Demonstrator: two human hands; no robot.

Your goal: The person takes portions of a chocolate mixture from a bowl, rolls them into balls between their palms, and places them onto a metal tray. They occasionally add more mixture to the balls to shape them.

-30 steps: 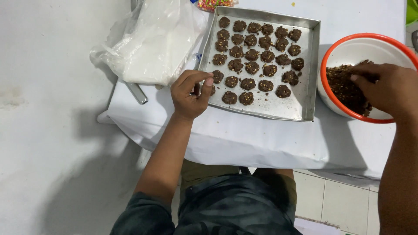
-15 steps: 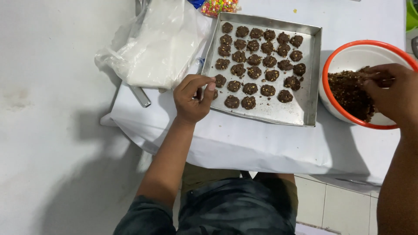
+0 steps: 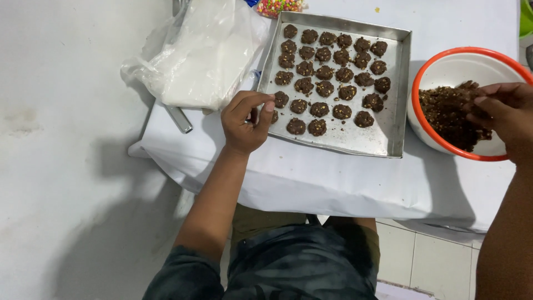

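Left hand (image 3: pixel 245 122) sits at the near left corner of the metal baking tray (image 3: pixel 393 119), fingers curled in, thumb and fingertips pinched at the tray's edge next to a dough ball; cannot tell if they actually grip anything, the palm hides it. Tray is a shallow rectangle on the white-covered table (image 3: pixel 311 178), close to square, its slightly longer side running from the person's side toward the far edge, turned a bit clockwise so the far left corner points up toward the candy sprinkles (image 3: pixel 278 6). Rows of dark chocolate dough balls (image 3: pixel 324 73) fill the far and left part; the near right strip of the tray is bare. Right hand (image 3: pixel 502 114) is over the orange-rimmed white bowl (image 3: pixel 438 66) just right of the tray, fingers bent and pinching into the dark dough mix (image 3: pixel 447 114) inside. Crumpled clear plastic bag (image 3: pixel 197 58) lies left of the tray, touching its left side.
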